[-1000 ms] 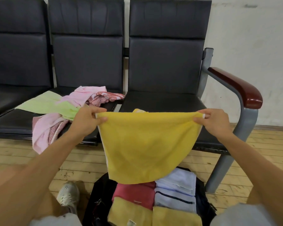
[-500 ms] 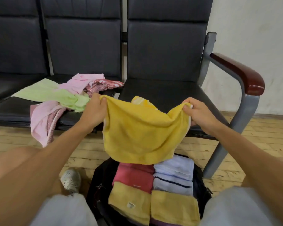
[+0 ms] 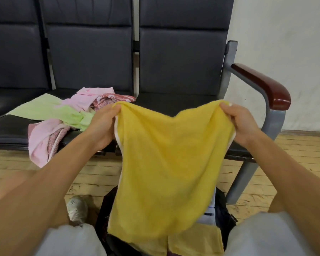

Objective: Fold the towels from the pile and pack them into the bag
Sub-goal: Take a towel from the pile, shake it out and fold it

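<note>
— What is different from half a second ago?

— The yellow towel point(image 3: 170, 163) is hanging much lower now; earlier it was bunching short between the hands, leaving the folded red and pale towels in the bag on show; now it is draping over most of them; the right hand is also sitting a little farther out.

— How are the hands holding it?

— The left hand point(image 3: 103, 126) is gripping the upper left corner, fingers curling round the cloth; the right hand point(image 3: 242, 122) is pinching the upper right corner likewise; both are holding it up in front of the bench seat point(image 3: 174, 102).

— Which way is it running?

— Its long axis is running up and down, from the hands towards the person's lap; the top edge is sagging in the middle; a white border is showing along the left side; the rounded lower edge is hanging over the open black bag point(image 3: 223, 204).

— And the bag?

— It is sitting on the wooden floor point(image 3: 100, 174) between the person's knees; a folded towel point(image 3: 196, 241) and a striped white towel point(image 3: 210, 217) are peeking out beside the hanging cloth.

— The pile?

— The pile point(image 3: 67, 115) of pink, green and patterned towels is lying loose on the seat to the left, one pink end spilling over the front edge; a white shoe point(image 3: 77, 209) is showing left of the bag.
</note>
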Demonstrator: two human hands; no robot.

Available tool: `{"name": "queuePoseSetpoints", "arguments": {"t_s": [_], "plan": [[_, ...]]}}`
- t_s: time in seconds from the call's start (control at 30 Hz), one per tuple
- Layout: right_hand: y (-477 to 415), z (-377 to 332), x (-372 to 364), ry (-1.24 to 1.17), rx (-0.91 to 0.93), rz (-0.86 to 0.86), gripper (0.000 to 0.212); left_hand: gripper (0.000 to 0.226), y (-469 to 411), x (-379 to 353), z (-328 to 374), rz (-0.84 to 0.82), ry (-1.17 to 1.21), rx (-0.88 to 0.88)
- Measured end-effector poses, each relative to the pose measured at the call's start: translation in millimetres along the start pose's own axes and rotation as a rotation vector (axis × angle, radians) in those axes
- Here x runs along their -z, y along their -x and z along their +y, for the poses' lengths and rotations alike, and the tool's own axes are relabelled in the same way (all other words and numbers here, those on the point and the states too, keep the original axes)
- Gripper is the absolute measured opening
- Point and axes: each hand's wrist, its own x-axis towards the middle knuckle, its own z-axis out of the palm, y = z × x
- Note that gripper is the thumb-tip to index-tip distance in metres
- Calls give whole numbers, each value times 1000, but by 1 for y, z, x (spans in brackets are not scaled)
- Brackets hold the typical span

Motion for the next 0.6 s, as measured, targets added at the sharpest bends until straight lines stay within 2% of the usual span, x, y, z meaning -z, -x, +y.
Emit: {"name": "queuePoseSetpoints", "arguments": {"t_s": [0.03, 0.1, 0.13, 0.2, 0.27, 0.4, 0.6], "plan": [[-2, 0, 2, 22, 61, 121, 24, 21, -5, 3, -2, 94, -101, -68], [-7, 0, 5, 256, 237, 349, 15, 14, -9, 6, -6, 250, -445, -265], [-8, 0, 4, 377, 330, 423, 20, 12, -8, 5, -7, 289, -584, -380], [-10, 1, 2, 490, 454, 497, 33, 9, -5, 3, -8, 308, -650, -525], [-12, 2, 1, 530, 503, 527, 34, 12, -9, 5, -10, 328, -616, -593], [-12, 7, -1, 688, 519, 505, 35, 12, -10, 6, -13, 351, -618, -597], [-7, 12, 2, 914, 427, 415, 24, 14, -8, 9, -13, 351, -786, -647]]}}
